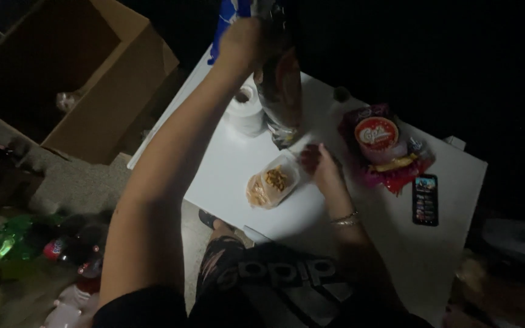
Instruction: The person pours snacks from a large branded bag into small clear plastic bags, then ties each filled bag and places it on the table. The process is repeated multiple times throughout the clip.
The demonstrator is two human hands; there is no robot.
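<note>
White table (287,218), dark room: left hand (242,37) fingers grasping dark snack bag (281,91); right hand (323,170) fingers loose beside clear food tub (273,182); red packet (384,146) right.

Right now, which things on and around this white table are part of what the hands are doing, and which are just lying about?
In use:
left hand, raised, its grip on the dark crinkly snack bag
right hand, steadying the clear plastic tub of orange snacks

Lying about:
white paper roll
red snack packets
black phone
brown cardboard box
bottles on the floor
</note>
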